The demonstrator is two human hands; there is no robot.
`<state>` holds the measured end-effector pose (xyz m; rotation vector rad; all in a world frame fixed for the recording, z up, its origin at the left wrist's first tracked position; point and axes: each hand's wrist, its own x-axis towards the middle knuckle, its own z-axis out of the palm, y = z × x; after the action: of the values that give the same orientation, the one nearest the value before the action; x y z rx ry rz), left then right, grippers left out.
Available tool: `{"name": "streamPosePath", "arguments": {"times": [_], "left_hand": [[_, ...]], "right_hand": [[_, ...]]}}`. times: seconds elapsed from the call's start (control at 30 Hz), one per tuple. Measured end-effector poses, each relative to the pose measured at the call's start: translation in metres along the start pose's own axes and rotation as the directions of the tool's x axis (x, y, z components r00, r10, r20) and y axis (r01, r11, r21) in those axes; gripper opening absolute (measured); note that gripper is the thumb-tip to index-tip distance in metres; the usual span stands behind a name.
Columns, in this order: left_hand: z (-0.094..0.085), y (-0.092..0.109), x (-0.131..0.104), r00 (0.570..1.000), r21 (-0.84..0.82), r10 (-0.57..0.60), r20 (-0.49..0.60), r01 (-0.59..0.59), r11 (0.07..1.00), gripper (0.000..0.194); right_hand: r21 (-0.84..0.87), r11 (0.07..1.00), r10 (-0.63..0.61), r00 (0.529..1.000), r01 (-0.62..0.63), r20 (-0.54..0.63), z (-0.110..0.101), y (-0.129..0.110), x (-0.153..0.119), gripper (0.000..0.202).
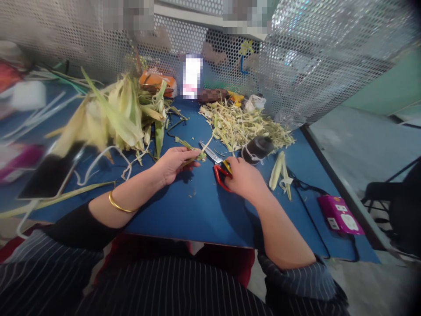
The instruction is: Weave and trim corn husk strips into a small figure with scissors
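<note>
Between the thumb and fingers of my left hand [179,164] is a small bundle of corn husk [202,154], pale green, with a thin strip sticking up from it. My right hand [245,177] is closed on the handles of a pair of scissors [215,159], one red and one yellow. The metal blades point away and to the left, close beside the husk bundle. My right fingertips are partly hidden behind the hand. A dark spool of thread [258,149] stands just past my right hand.
A heap of husk scraps [243,125] lies at the back right, and a pile of whole corn husks [121,114] at the left. Around them are a lit phone [191,77], a dark phone [52,171] with a white cable, loose husk pieces [281,173] and a purple packet [340,215].
</note>
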<state>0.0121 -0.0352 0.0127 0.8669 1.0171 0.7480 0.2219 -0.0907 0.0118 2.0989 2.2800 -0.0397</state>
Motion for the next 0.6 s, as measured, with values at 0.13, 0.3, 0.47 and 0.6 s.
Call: {"name": "streamPosePath", "arguments": {"times": [0.13,0.3,0.47,0.6], "left_hand": [[-0.001,0.002,0.0,0.999,-0.018,0.011,-0.034,-0.012,1.0,0.021],[-0.002,0.002,0.003,0.994,-0.022,0.061,-0.09,-0.063,0.998,0.02],[-0.01,0.005,0.01,0.978,-0.016,0.144,-0.15,-0.148,0.989,0.028],[-0.019,0.008,0.017,0.961,-0.015,0.209,-0.182,-0.215,0.977,0.027]], "right_hand": [[-0.028,0.999,-0.033,0.998,0.035,0.051,-0.001,-0.003,0.004,0.061],[0.171,0.982,0.07,0.993,-0.085,0.092,-0.003,0.001,0.006,0.068],[0.671,0.738,0.123,0.992,-0.074,-0.026,-0.003,0.005,0.008,0.054],[0.923,0.378,0.124,0.992,-0.075,0.03,-0.006,0.001,0.005,0.062]]}}
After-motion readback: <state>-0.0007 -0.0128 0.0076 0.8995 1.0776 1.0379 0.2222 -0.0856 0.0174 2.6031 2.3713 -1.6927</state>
